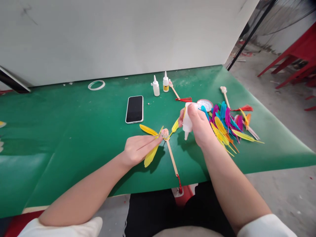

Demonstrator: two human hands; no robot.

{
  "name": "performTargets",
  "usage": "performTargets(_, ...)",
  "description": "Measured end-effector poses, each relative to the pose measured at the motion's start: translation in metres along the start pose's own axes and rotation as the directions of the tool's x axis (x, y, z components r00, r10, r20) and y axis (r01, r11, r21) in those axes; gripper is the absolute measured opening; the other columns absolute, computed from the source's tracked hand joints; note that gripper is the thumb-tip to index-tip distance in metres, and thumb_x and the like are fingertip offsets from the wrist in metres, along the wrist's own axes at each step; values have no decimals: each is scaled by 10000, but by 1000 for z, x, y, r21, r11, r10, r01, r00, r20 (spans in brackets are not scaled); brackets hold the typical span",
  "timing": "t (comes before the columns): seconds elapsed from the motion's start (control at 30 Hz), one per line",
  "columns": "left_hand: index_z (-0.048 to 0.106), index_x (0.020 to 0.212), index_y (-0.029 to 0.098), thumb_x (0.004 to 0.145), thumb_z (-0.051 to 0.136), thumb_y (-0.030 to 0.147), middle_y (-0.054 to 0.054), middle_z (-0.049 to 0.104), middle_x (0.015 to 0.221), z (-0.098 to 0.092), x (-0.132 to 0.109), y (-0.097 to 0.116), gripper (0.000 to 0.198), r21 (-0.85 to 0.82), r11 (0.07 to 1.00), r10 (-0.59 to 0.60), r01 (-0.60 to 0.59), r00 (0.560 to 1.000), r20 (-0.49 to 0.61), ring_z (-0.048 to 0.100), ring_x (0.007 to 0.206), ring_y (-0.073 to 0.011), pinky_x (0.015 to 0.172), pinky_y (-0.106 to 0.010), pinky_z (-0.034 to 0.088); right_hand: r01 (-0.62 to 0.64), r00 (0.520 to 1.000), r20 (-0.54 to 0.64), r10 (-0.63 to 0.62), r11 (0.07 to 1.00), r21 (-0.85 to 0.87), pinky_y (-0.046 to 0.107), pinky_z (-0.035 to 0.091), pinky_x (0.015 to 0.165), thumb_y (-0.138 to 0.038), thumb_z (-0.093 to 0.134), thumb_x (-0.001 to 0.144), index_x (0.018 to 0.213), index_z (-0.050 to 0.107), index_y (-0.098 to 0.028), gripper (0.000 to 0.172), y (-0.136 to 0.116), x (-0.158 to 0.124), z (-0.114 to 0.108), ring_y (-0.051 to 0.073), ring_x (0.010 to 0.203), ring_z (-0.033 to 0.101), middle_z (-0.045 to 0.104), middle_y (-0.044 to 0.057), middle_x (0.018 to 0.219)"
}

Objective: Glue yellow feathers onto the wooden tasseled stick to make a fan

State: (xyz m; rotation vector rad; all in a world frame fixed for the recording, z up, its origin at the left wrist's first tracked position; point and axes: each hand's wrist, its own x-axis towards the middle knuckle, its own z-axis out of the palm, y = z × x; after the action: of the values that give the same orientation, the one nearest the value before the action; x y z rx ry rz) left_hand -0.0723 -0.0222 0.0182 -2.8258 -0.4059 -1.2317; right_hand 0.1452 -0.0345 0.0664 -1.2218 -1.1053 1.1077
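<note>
My left hand (136,149) rests on the green table (74,131), fingers pressed together on a yellow feather (151,155) at the head of a wooden stick (172,158) with a red tassel (180,185). Other yellow feathers (148,129) fan out around the stick's head. My right hand (198,126) is wrapped round a small white glue bottle (187,123), tipped nozzle-down just right of the stick's head, and it also pinches a yellow feather (175,126).
A pile of coloured feathers (228,123) lies right of my right hand, with a round white lid (204,104) and two more tasselled sticks (225,95). Two small bottles (160,86), a black phone (134,109) and a tape ring (96,85) lie farther back.
</note>
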Motion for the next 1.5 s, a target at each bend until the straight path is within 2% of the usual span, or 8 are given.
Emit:
performTargets(0.17, 518, 1207, 119, 761, 598, 26, -103, 679, 982, 0, 1, 0, 462, -1, 1000, 8, -8, 1000, -19, 640, 900, -155, 755, -252, 550, -56, 996, 78, 43, 981, 186, 305, 412, 542, -789, 262, 695, 650, 510, -217, 624, 4, 3, 0, 143, 507, 512, 512, 5, 515)
performTargets(0.43, 520, 1206, 124, 766, 588, 23, -105, 677, 987, 0, 0, 0, 456, -19, 1000, -1, 1, 1000, -17, 640, 902, -157, 744, -251, 549, -142, 987, 110, 115, 948, 283, 327, 453, 628, -815, 277, 655, 736, 535, -220, 653, 4, 3, -1, 155, 593, 559, 558, 11, 599)
performTargets(0.67, 514, 1213, 148, 792, 574, 60, -93, 685, 965, 0, 1, 1, 434, -9, 1000, -18, 18, 1000, -4, 646, 882, -154, 730, -255, 556, -169, 983, 120, 136, 928, 332, 326, 458, 671, -695, 446, 712, 793, 539, -220, 491, 8, 5, -2, 144, 629, 553, 563, -2, 644)
performTargets(0.77, 521, 1205, 149, 796, 570, 63, -93, 684, 973, 0, 1, 1, 421, -9, 1000, -22, 22, 1000, -3, 645, 882, -155, 729, -255, 556, -142, 989, 90, 121, 945, 295, 293, 440, 662, -598, 548, 714, 852, 553, -220, 402, 9, 5, -1, 119, 618, 523, 526, -29, 640)
performTargets(0.87, 521, 1206, 142, 789, 575, 56, -98, 680, 986, 0, 0, 0, 429, -21, 1000, -19, 19, 1000, 1, 643, 895, -160, 745, -260, 555, -93, 995, 60, 84, 982, 162, 262, 419, 669, -513, 603, 714, 956, 570, -216, 384, 7, 2, 0, 108, 671, 511, 530, -28, 709)
performTargets(1.03, 514, 1210, 136, 783, 579, 48, -95, 680, 988, 0, 1, 1, 441, -17, 1000, -13, 13, 1000, 6, 643, 897, -159, 738, -260, 559, -23, 997, 67, 27, 998, -65, 265, 411, 687, -579, 506, 755, 1087, 565, -230, 486, 6, -1, 2, 122, 739, 511, 562, 1, 811)
performTargets(1.3, 510, 1216, 129, 792, 576, 59, -102, 679, 985, -1, 2, 1, 435, -6, 1000, 2, -2, 1000, 0, 643, 905, -163, 757, -256, 555, -113, 988, 108, 106, 992, 56, 287, 405, 582, -718, 230, 768, 1207, 515, -226, 718, 15, 6, 3, 140, 632, 529, 562, 8, 694)
performTargets(1.5, 513, 1210, 123, 784, 584, 52, -106, 669, 1012, -1, 0, 1, 438, 4, 1000, 9, -9, 1000, 8, 635, 924, -162, 767, -260, 550, -94, 991, 108, 82, 989, 111, 268, 421, 633, -571, 589, 686, 1142, 559, -220, 575, 5, 2, 4, 126, 667, 520, 559, -12, 705)
